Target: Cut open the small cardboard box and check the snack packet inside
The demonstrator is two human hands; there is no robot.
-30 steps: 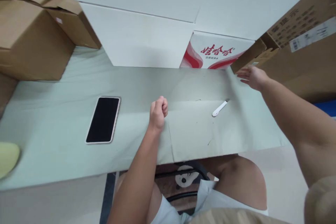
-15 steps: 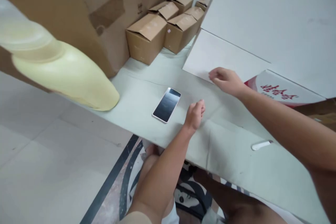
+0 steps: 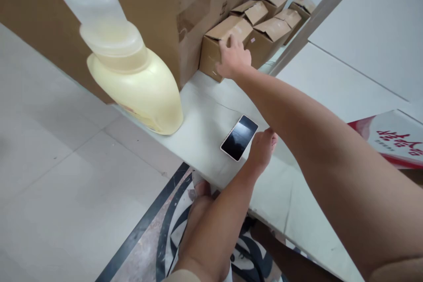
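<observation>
My right hand point(image 3: 233, 57) reaches across the table and rests on the nearest small cardboard box point(image 3: 222, 42), fingers spread over its top and front corner. My left hand point(image 3: 262, 150) lies as a loose fist on the pale green table cover point(image 3: 205, 119), just right of a black phone point(image 3: 239, 137) lying face up. My right forearm crosses above the left hand.
A big yellow detergent bottle point(image 3: 132, 79) with a clear cap stands at the table's left edge. Behind it is a large cardboard carton point(image 3: 139, 4). More small boxes point(image 3: 274, 13) line the back. White boards point(image 3: 363, 53) and a red-and-white box point(image 3: 393, 139) lie to the right.
My right hand has swept left from the right-hand boxes, across the table, onto the small cardboard box. The view has turned left. The left fist has stayed put.
</observation>
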